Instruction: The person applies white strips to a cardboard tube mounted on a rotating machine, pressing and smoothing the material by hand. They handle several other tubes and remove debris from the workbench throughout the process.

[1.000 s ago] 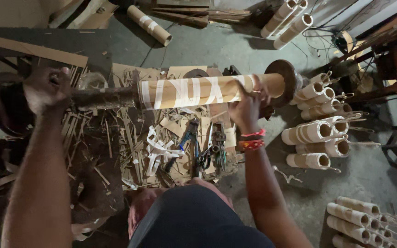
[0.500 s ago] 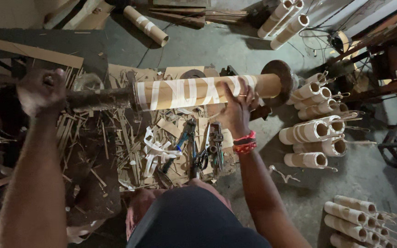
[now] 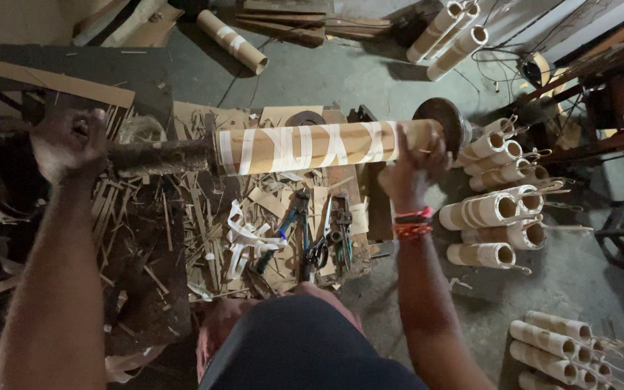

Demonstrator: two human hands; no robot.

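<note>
Currently the cardboard tube point(image 3: 312, 146), brown with white tape bands, is seated on a dark horizontal shaft point(image 3: 160, 157), its far end gripped by the closed fingers of the right hand point(image 3: 407, 172), while the left hand point(image 3: 66, 144) is clenched on the shaft's other end. Many finished tubes point(image 3: 496, 209) are stacked on the floor just beyond the right fingers, so the batch is judged well along, this piece left unfinished. Below the fingers, pliers point(image 3: 305, 231) and scraps are strewn on the desk point(image 3: 290, 217).
</note>
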